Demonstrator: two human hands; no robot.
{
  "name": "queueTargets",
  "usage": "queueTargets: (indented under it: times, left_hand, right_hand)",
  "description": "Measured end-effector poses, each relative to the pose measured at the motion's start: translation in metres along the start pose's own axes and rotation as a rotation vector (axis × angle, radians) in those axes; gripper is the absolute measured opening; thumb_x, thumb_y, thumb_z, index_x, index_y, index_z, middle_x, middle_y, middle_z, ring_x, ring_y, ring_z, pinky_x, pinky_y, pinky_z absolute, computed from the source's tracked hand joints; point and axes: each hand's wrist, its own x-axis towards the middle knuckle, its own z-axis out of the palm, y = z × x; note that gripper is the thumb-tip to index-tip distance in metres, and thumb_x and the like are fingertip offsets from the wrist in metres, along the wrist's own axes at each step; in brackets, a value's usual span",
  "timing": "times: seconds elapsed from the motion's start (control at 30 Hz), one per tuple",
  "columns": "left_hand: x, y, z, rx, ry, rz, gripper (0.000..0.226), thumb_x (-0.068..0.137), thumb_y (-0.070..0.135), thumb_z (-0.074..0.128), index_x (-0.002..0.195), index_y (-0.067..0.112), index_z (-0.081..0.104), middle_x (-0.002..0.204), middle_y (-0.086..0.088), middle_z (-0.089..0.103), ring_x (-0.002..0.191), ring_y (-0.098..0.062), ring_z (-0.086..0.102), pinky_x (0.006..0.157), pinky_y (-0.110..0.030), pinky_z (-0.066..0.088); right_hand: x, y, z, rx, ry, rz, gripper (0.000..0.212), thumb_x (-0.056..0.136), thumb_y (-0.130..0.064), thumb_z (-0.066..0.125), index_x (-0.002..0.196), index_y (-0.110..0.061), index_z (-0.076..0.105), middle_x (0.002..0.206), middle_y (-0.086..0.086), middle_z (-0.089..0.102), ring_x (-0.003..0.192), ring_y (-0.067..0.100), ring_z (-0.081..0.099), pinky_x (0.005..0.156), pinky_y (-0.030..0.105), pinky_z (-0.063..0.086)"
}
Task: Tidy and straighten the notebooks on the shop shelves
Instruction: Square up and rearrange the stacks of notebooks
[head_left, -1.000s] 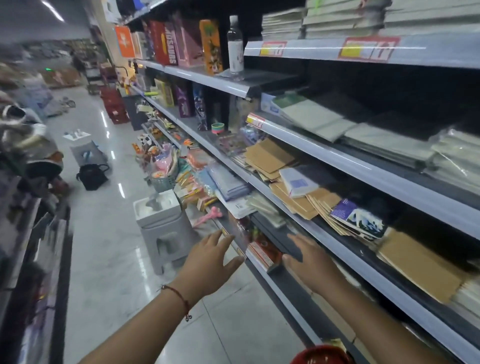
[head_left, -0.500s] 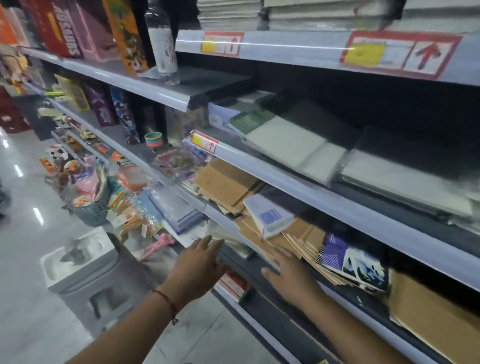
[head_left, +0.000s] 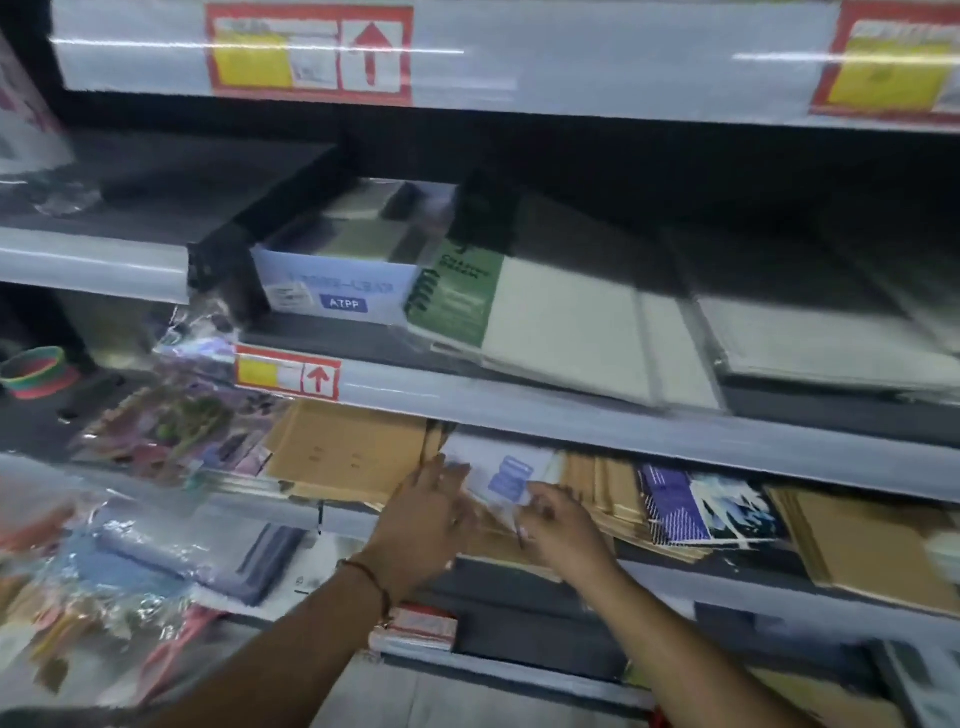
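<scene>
Seemingly light and slick, the white plastic-wrapped notebook with a blue label (head_left: 501, 475) lies askew on the fanned stack of brown kraft-paper notebooks (head_left: 597, 493) on the grey metal shelf (head_left: 675, 441), and I judge it stiff enough to lift by its near edge, though the wrap may slip. From the head view, the left hand (head_left: 421, 525) rests with fingers extended at its left corner and the right hand (head_left: 561, 525) touches its near edge, but blur hides whether either hand pinches it.
</scene>
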Motion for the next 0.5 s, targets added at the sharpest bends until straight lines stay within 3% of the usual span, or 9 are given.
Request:
queueTargets:
  times: [0.13,0.2,0.27,0.37,0.5]
  left_hand:
    - [0.032,-0.002,0.002,0.033,-0.032,-0.024,0.067,0.100,0.051,0.043,0.156,0.017,0.028,0.166,-0.010,0.011,0.150,-0.031,0.020,0.119,-0.038,0.024]
    - [0.042,0.001,0.004,-0.003,-0.033,-0.071,0.066,0.099,0.050,0.044,0.154,0.016,0.032,0.165,-0.011,0.017,0.145,-0.033,0.029,0.116,-0.039,0.028]
    - [0.047,0.007,0.002,-0.053,-0.002,-0.113,0.062,0.100,0.046,0.046,0.151,0.013,0.037,0.159,-0.013,0.032,0.138,-0.034,0.038,0.112,-0.037,0.032]
    - [0.054,0.011,-0.001,-0.173,0.049,-0.190,0.058,0.098,0.041,0.049,0.148,0.013,0.041,0.139,-0.018,0.053,0.122,-0.035,0.051,0.101,-0.038,0.044]
    - [0.054,0.003,0.000,-0.401,0.080,-0.293,0.055,0.090,0.044,0.053,0.139,0.019,0.049,0.094,-0.015,0.067,0.078,-0.034,0.065,0.074,-0.038,0.056]
  right_hand:
    - [0.006,-0.013,0.006,0.153,0.091,0.108,0.012,0.093,-0.023,0.063,0.104,-0.027,0.061,0.094,0.000,0.066,0.086,0.019,0.065,0.074,0.029,0.046]
    - [0.009,-0.017,0.010,0.244,0.130,0.154,0.011,0.092,-0.022,0.064,0.103,-0.026,0.064,0.095,0.000,0.068,0.081,0.015,0.063,0.068,0.027,0.043]
    - [0.013,-0.019,0.013,0.370,0.171,0.220,0.023,0.091,-0.020,0.064,0.114,-0.022,0.061,0.097,0.003,0.068,0.081,0.018,0.063,0.066,0.027,0.042]
    - [0.014,-0.022,0.014,0.487,0.189,0.281,0.024,0.091,-0.013,0.063,0.113,-0.016,0.053,0.091,0.000,0.059,0.079,0.016,0.056,0.061,0.025,0.041]
    - [0.014,-0.016,0.014,0.615,0.140,0.371,0.022,0.088,-0.011,0.062,0.109,-0.012,0.057,0.102,0.008,0.062,0.086,0.020,0.058,0.071,0.029,0.046]
